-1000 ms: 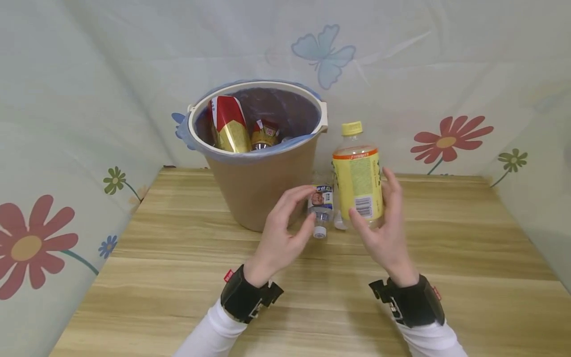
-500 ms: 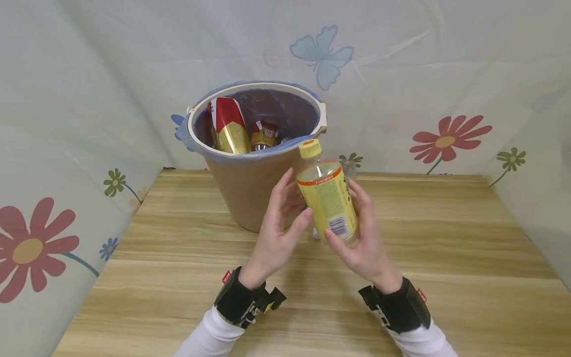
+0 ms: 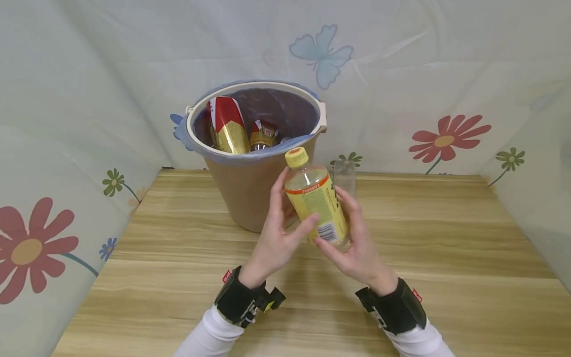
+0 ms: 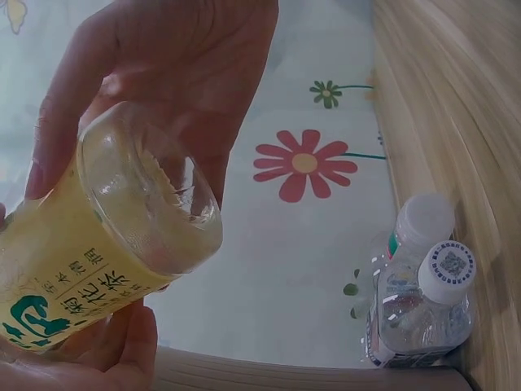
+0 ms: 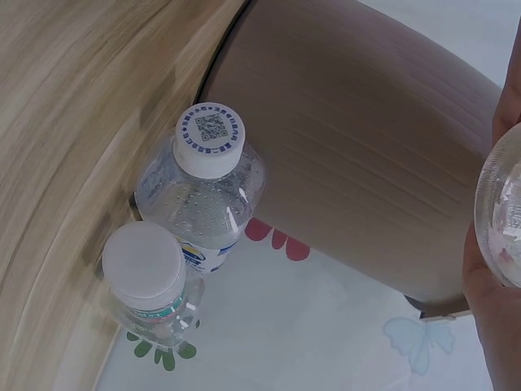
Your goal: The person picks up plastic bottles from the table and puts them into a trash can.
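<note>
A clear plastic drink bottle [image 3: 314, 206] with a yellow label and yellow cap is held between both hands in front of the bin. It tilts, cap toward the upper left. My left hand [image 3: 276, 240] grips its left side, thumb across the label and fingers behind. From the right, my right hand [image 3: 359, 250] holds the lower part, with its thumb near the barcode. The left wrist view shows the bottle's clear base [image 4: 167, 199] facing the camera. In the right wrist view only a piece of that base [image 5: 501, 204] appears at the edge.
A brown bin [image 3: 232, 198] with a blue liner stands behind the hands. A red and gold package [image 3: 228, 124] and a smaller bottle [image 3: 263, 135] lie inside. Two clear bottles with white caps, one with a code-printed cap [image 5: 210, 140], the other plain-capped [image 5: 145, 265], lie beside the bin.
The right hand has brought the yellow-labelled bottle left and toward the body, tilting it leftward. The left hand, apart from it earlier, now has its thumb and fingers on the bottle.
</note>
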Available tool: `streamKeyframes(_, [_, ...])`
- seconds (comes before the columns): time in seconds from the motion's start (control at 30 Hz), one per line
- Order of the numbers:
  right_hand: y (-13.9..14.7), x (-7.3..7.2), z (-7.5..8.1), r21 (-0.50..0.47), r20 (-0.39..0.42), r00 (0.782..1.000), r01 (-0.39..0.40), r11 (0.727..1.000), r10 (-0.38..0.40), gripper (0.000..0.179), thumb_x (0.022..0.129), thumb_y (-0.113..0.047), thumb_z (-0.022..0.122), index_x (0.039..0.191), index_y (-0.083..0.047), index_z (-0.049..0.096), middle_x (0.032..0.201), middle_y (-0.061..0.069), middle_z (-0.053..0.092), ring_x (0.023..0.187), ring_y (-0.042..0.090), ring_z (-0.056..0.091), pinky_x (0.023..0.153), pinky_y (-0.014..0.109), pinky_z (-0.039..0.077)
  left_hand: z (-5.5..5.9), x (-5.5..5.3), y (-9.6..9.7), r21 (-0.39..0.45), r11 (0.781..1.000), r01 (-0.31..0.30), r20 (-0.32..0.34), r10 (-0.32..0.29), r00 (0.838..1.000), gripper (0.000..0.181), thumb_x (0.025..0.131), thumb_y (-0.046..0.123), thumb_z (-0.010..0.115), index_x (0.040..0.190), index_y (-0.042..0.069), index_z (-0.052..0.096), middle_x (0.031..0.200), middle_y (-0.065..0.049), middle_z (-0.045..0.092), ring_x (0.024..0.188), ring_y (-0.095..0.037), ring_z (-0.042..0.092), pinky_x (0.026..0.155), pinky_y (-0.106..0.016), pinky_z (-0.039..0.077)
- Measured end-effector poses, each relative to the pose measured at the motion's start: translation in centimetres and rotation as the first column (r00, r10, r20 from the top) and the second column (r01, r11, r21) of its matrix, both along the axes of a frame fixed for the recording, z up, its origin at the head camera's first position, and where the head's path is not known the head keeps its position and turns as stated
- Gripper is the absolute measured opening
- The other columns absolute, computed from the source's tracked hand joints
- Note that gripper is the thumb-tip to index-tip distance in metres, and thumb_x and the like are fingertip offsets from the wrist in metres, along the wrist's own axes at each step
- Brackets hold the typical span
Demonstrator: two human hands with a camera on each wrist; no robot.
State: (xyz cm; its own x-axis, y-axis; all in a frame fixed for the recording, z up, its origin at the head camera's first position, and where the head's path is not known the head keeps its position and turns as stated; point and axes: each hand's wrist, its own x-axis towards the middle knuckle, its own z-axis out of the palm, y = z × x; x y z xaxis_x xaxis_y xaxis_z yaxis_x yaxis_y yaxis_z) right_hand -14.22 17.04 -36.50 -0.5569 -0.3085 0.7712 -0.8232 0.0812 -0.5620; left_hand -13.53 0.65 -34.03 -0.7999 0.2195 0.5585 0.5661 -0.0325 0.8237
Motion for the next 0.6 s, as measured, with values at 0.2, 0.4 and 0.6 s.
streamKeyframes(0.2, [-0.03,0.10,0.00,0.021,0.015,1.000,0.011,1.000,-0.011,0.087,0.065,0.010,0.071,0.136,0.017,0.022,0.132,0.031,0.039,0.114,0.026,0.047,0.089,0.033,0.044,0.47,0.19,0.04,-0.011,1.000,0.005,-0.001,-0.005,1.000,0.091,0.083,-0.005,0.064,0.150,0.012,0.006,0.146,-0.011,0.033,0.124,-0.026,0.046,0.100,-0.045,0.043])
streamKeyframes(0.4, [-0.06,0.28,0.03,0.044,0.022,0.999,0.027,0.999,-0.028,0.088,0.065,0.009,0.072,0.136,0.016,0.022,0.134,0.029,0.039,0.115,0.027,0.047,0.089,0.035,0.044,0.46,0.19,0.00,-0.010,1.000,-0.004,-0.022,0.004,1.000,0.090,0.082,-0.004,0.064,0.150,0.011,0.007,0.144,-0.013,0.036,0.120,-0.027,0.050,0.097,-0.045,0.044])
streamKeyframes(0.6, [-0.13,0.26,-0.11,0.059,0.021,0.999,0.031,0.998,-0.033,0.090,0.064,0.009,0.074,0.137,0.015,0.021,0.135,0.028,0.039,0.115,0.028,0.047,0.091,0.036,0.044,0.53,0.27,-0.09,-0.017,1.000,-0.010,-0.034,0.010,0.999,0.090,0.082,-0.005,0.064,0.150,0.009,0.006,0.144,-0.014,0.034,0.120,-0.028,0.050,0.098,-0.045,0.044])
